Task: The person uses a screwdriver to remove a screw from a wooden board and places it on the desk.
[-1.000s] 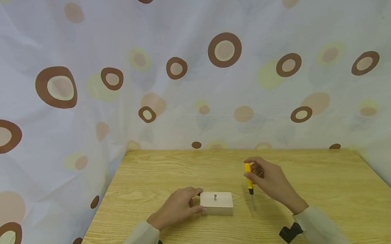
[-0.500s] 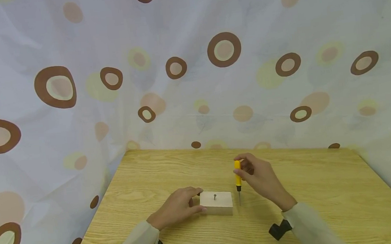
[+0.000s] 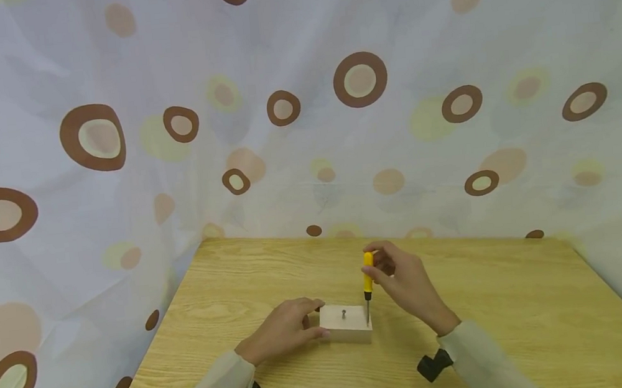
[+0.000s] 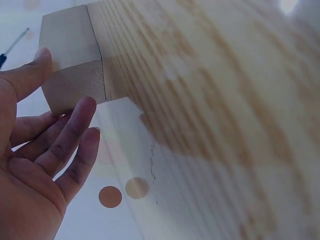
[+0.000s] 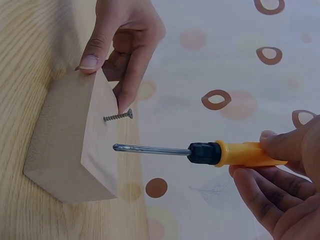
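A pale wooden block [image 3: 347, 334] lies on the table, and my left hand [image 3: 282, 331] pinches its left end between thumb and fingers. In the left wrist view the thumb lies along one edge of the block [image 4: 72, 37]. A threaded screw [image 5: 119, 116] stands upright, partly sunk in the block's top face. My right hand [image 3: 410, 284] grips the yellow handle of a screwdriver [image 3: 368, 273], held nearly upright with its blade pointing down. In the right wrist view the screwdriver's tip [image 5: 117, 148] is close over the top face, a little beside the screw.
The light wood-grain table [image 3: 251, 274] spreads around both hands. Behind it and at the sides hangs a pale sheet [image 3: 295, 145] printed with brown and yellow dots. Black straps with small mounts sit at both wrists, the right mount [image 3: 434, 365] jutting over the table.
My right hand has carried the screwdriver leftward, from the right of the block to over its right end. The left hand and the block have stayed in place.
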`<state>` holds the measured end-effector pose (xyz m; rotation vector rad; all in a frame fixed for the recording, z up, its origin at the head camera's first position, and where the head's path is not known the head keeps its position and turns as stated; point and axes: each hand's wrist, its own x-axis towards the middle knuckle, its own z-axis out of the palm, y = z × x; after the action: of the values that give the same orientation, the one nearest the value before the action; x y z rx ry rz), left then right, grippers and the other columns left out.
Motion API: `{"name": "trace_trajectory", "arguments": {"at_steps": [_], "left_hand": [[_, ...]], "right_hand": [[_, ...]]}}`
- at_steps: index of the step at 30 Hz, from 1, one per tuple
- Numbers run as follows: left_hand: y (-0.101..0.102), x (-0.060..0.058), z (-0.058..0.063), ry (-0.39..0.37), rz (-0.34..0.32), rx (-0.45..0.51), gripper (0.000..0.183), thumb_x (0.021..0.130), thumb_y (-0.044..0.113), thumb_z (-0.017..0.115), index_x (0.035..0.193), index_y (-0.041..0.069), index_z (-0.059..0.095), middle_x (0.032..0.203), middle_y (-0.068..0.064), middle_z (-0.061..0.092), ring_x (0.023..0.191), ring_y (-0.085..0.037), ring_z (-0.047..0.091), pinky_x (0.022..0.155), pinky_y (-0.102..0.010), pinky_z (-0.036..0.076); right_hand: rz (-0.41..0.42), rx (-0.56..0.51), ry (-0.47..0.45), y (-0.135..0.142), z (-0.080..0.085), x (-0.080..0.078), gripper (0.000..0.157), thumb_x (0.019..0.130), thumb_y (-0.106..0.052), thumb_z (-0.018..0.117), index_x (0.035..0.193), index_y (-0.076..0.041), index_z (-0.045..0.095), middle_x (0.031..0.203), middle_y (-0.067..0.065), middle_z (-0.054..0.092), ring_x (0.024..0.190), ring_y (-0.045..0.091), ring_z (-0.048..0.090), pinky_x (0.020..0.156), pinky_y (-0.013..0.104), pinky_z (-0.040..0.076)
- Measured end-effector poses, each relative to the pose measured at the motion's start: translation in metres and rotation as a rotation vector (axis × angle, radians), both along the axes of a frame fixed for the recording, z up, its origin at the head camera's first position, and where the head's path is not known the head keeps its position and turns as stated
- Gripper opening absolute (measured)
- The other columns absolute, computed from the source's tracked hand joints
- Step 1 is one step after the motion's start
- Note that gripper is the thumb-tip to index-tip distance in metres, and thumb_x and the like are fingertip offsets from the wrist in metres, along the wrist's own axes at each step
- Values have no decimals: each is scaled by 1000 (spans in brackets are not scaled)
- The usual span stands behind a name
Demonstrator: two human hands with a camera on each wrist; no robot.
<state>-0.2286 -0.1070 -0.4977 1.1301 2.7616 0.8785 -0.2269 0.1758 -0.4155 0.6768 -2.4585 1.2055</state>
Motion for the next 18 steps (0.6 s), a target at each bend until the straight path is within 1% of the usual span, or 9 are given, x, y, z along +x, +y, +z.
{"name": "trace_trajectory", "arguments": {"at_steps": [4,8,11,14,18], "left_hand": [[1,0,1,-1,10,-5,63,96,47,70,141,2,60,121,-2,70,76,2,56,69,-20,50],[2,1,1,-6,12,-7,62,96,45,71,141,2,60,122,-3,70,77,0,57,69,-19,50],[1,1,1,-12,16,-5,62,96,44,72,141,2,60,122,-3,70,79,-2,59,69,-19,50],[1,1,2,-13,16,-6,62,96,44,71,141,2,60,122,-4,70,82,-5,62,70,-19,51],[2,0,2,-17,9,0,63,97,45,70,141,2,60,124,-5,70,86,-5,63,71,-19,52]], "right_hand": [[7,-18,-6,-4,0,0,33,96,-14,75,127,-14,63,96,0,70,70,11,66,63,28,57],[15,-36,-5,-9,-1,0,33,96,-14,75,126,-13,62,97,1,71,73,15,68,65,28,57],[22,-49,12,-12,-3,-1,33,95,-12,76,126,-13,62,97,1,71,74,17,69,66,28,58],[23,-58,30,-14,-4,-2,34,94,-11,76,125,-13,62,96,1,70,74,14,68,65,27,58],[28,-84,46,-17,-6,-3,34,95,-11,76,125,-12,62,96,1,70,74,18,69,65,27,58]]}}
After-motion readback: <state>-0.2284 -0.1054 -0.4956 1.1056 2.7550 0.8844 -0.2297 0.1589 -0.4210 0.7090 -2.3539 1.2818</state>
